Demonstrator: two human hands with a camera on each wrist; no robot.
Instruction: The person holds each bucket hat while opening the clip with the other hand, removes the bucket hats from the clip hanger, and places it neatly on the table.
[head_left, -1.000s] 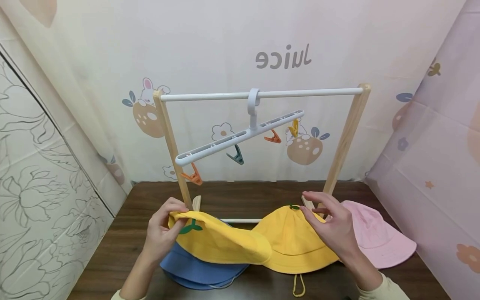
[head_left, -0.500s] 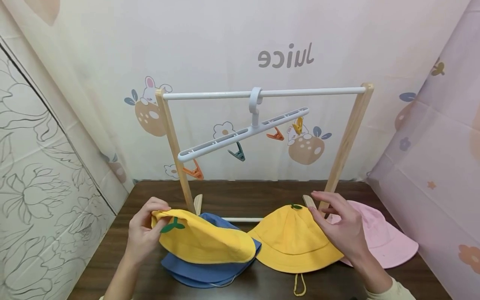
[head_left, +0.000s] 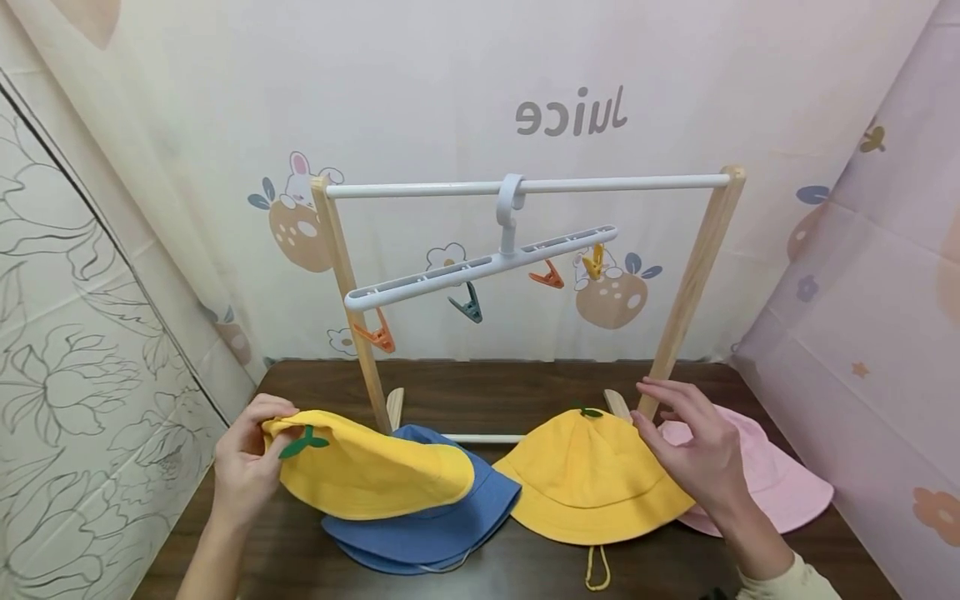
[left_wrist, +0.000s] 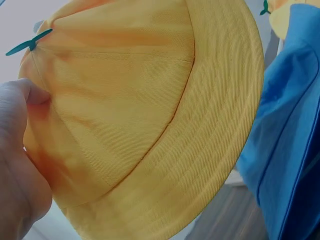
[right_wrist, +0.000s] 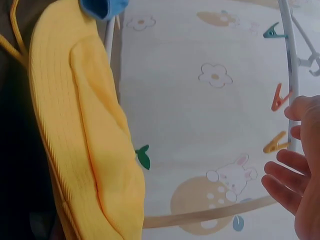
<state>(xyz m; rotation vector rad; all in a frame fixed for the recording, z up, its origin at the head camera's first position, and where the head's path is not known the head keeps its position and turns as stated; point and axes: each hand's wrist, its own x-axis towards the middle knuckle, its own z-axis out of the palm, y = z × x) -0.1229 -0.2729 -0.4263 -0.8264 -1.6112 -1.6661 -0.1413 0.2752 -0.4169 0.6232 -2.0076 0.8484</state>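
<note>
A yellow hat point(head_left: 375, 467) with a green sprout on its crown is pinched near the top by my left hand point(head_left: 247, 458), its brim pointing right. Beneath it, partly covered, lie stacked blue hats point(head_left: 450, 529) on the table. In the left wrist view the thumb presses on the held hat's crown point(left_wrist: 120, 100), beside the sprout. My right hand point(head_left: 697, 442) hovers with fingers apart, holding nothing, over the right side of a second yellow hat point(head_left: 585, 475) and the edge of a pink hat point(head_left: 780, 483). That second hat has a dangling yellow cord.
Behind the hats stands a wooden rack with a white bar point(head_left: 622, 183). From it hangs a white hanger point(head_left: 480, 268), tilted, carrying orange, dark green and yellow clips point(head_left: 595, 262). The dark wooden table point(head_left: 502, 383) reaches back to a printed curtain.
My left hand has carried the yellow hat leftward, off the other yellow hat, uncovering more of the blue hats. My right hand has shifted slightly right. The hanger has swung a little.
</note>
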